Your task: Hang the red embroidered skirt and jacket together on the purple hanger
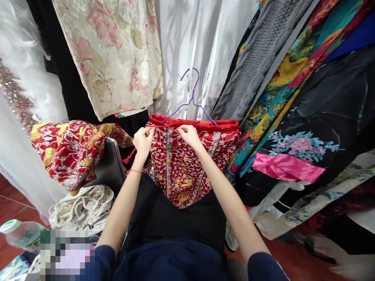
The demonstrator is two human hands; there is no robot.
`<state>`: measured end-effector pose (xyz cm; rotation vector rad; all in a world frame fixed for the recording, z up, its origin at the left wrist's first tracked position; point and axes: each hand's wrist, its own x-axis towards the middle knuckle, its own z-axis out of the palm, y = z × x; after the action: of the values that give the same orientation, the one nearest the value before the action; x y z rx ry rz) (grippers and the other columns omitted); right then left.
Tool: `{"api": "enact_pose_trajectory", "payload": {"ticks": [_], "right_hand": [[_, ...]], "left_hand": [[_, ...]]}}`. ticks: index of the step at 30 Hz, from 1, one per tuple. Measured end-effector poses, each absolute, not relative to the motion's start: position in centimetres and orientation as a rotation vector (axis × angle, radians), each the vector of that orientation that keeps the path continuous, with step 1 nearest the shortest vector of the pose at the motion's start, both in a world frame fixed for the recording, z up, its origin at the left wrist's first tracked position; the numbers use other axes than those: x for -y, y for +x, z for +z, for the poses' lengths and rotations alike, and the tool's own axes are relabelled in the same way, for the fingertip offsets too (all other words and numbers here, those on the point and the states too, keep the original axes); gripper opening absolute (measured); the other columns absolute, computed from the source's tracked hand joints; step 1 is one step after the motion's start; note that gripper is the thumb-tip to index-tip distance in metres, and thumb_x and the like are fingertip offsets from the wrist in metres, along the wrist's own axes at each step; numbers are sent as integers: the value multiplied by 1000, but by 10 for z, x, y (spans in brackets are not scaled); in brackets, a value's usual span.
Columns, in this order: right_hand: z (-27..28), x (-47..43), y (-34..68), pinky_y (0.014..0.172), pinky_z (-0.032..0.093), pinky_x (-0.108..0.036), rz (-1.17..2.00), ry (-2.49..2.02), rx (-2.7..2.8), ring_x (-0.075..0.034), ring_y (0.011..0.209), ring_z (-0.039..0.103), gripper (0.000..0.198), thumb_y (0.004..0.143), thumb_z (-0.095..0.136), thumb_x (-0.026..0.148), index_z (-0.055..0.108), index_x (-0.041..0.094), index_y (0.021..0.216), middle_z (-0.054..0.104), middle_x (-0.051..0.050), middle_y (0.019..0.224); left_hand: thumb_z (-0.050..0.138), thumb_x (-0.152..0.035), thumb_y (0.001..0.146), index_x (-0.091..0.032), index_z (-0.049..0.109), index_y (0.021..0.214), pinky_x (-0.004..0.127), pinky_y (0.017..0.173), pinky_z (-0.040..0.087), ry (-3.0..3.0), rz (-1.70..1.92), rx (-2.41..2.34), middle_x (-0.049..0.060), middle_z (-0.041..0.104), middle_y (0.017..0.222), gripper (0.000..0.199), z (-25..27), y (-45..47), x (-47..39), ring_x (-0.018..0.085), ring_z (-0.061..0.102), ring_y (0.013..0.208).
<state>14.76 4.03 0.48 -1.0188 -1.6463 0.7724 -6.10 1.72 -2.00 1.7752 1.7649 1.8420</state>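
The space is bounded at right by a grey cable-knit piece (pixel 260 64) and a black cloth (pixel 331 91) with a pink satin band (pixel 288 168), at upper left by a cream floral fabric (pixel 117 58); a second embroidered cloth (pixel 72 150) is draped over a dark hard-edged object (pixel 109 171). The red garment (pixel 183 166), densely worked in silver and gold, is positioned before the body, its upper edge at a purple hanger (pixel 191 102). A thin red cord (pixel 162 127) is pinched between closed fingers of the left hand (pixel 143 143) and right hand (pixel 189 136).

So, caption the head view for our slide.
Left hand and right hand pinch a red cord along a red embroidered garment.
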Motion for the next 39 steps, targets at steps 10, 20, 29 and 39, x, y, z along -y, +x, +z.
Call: {"api": "enact_pose_trajectory", "payload": {"ticks": [10,20,29,39], "right_hand": [[18,-26,152,50,30,-23,1089,-582,1875,-8,51,39,40,81,69,51,76,16,99,57,4,60],[20,-19,139,75,46,-27,77,-836,2191,-15,80,60,21,95,60,28,76,23,107,68,-5,104],[-1,-29,141,89,51,-31,156,-948,1905,-20,91,68,21,97,54,29,73,19,99,75,-7,104],[12,-27,162,84,52,-34,43,-1204,1811,-22,91,70,23,97,54,30,75,23,101,78,-5,107]], "left_hand": [[80,-47,72,-17,77,75,31,73,50,1950,1412,-817,5,70,76,30,0,-58,-14,16,62,72],[84,-56,67,-17,78,83,31,78,53,1841,1223,-927,6,75,86,43,9,-57,-8,19,67,81],[66,-48,85,-18,58,88,23,50,47,1636,1550,-1083,4,72,80,31,-4,-47,-22,13,67,55],[59,-40,91,-21,65,89,26,77,49,1826,1816,-1634,4,75,92,20,-1,-73,-28,18,71,86]]}}
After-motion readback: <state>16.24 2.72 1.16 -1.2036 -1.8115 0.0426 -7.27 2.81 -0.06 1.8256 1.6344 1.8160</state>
